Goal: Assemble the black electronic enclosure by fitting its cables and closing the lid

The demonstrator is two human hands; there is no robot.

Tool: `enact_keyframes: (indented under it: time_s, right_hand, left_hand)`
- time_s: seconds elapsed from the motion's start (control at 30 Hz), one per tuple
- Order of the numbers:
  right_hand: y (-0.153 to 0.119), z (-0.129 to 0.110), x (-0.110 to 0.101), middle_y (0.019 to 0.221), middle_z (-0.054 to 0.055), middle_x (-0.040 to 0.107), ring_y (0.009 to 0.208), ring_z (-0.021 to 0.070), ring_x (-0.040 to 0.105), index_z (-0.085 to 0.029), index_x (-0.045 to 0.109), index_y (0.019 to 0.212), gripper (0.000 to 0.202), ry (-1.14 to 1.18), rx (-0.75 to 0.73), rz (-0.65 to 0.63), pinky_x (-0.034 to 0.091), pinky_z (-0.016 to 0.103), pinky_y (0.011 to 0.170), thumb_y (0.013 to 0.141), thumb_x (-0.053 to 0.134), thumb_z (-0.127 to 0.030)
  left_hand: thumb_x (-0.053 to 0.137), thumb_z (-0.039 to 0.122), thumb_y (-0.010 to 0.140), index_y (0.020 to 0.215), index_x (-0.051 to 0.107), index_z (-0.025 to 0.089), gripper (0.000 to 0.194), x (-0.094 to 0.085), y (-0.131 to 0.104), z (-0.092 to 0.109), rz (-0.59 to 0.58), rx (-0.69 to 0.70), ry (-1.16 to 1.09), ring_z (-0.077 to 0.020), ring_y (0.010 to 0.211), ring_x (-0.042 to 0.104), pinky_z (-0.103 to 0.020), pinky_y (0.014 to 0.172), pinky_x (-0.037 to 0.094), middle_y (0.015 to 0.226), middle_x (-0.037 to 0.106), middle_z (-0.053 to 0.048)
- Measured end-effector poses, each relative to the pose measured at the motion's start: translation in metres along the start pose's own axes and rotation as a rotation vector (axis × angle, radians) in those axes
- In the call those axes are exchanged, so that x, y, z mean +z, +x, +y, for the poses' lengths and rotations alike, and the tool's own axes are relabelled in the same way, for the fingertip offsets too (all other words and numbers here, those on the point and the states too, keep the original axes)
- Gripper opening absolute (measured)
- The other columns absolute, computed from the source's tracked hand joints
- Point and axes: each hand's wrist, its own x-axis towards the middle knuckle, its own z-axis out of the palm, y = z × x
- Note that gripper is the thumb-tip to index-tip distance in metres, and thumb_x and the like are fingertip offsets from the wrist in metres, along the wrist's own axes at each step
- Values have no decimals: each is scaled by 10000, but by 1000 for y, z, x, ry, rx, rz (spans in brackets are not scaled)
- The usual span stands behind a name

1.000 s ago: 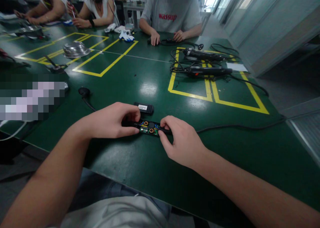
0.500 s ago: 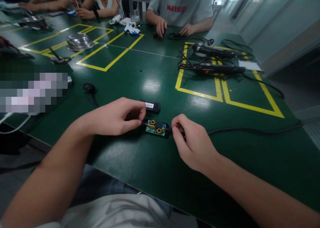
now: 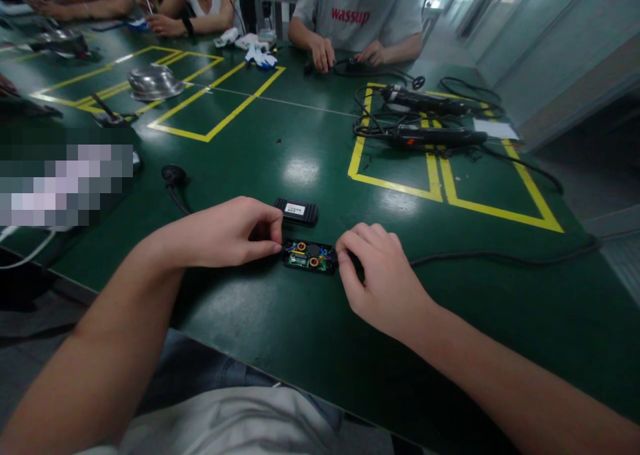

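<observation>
A small green circuit board (image 3: 306, 260) with copper-coloured ring coils and coloured wires sits in an open black plastic case (image 3: 285, 262) on the table. My left hand (image 3: 240, 232) is closed in a pinch at the case's left end, on the black cable there; its fingertips partly cover the spot. At the opposite end my right hand (image 3: 383, 268) pinches the other black cable (image 3: 450, 259) where it enters the case. Just behind the case lies its ribbed black cover (image 3: 296, 212) with a white label.
Black electric screwdrivers (image 3: 440, 136) with cords lie at the right inside yellow tape. A plug (image 3: 173, 174) rests left of my hands. Farther off are a metal bowl (image 3: 154, 82), gloves (image 3: 261, 56) and a person (image 3: 355, 22) handling a cable across the green table (image 3: 250, 348).
My right hand's fingers have shifted closer against the case's right end. The board appears lower in the case. My left hand keeps its pinch, and the view has shifted slightly.
</observation>
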Motion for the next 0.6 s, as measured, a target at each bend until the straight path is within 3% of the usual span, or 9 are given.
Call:
enact_keyframes:
  time_s: [0.1, 0.2, 0.33, 0.43, 0.6]
  right_hand:
    - [-1, 0, 1, 917, 66, 659, 860, 253, 559, -235, 585, 900, 194, -2, -5, 14, 347, 413, 768, 1041, 471, -167]
    - [-1, 0, 1, 903, 62, 654, 852, 254, 561, -239, 575, 896, 189, -6, -9, 39, 346, 412, 770, 1036, 470, -167]
    - [0, 1, 3, 890, 56, 654, 850, 258, 583, -246, 545, 918, 130, 9, -4, 55, 358, 416, 785, 1010, 491, -172]
    - [-1, 3, 5, 925, 55, 680, 860, 262, 623, -238, 556, 1068, 119, 68, 18, 97, 389, 423, 816, 972, 528, -173]
    - [-1, 5, 7, 969, 62, 705, 882, 273, 660, -231, 512, 1234, 266, 119, 39, 123, 424, 441, 836, 972, 532, -189]
  left_hand:
    - [675, 397, 941, 842, 715, 208, 218, 0, 1, 0, 45, 62, 37, -152, 688, 633, -265, 648, 456, 803, 709, 4]
    - [665, 357, 943, 796, 723, 198, 224, 5, 4, 4, 219, 182, 156, -181, 803, 672, -306, 770, 510, 919, 713, -35]
    - [643, 375, 986, 1088, 803, 188, 266, 15, 13, 3, 447, 228, 271, -285, 1133, 705, -438, 1066, 553, 1208, 742, -107]
    - [645, 368, 1005, 1337, 759, 180, 398, 20, 19, -5, 438, 193, 331, -349, 1375, 637, -533, 1213, 495, 1467, 709, -157]
    - [663, 296, 988, 1303, 768, 198, 346, 17, 21, -10, 389, 176, 303, -294, 1216, 716, -474, 1129, 553, 1267, 797, -98]
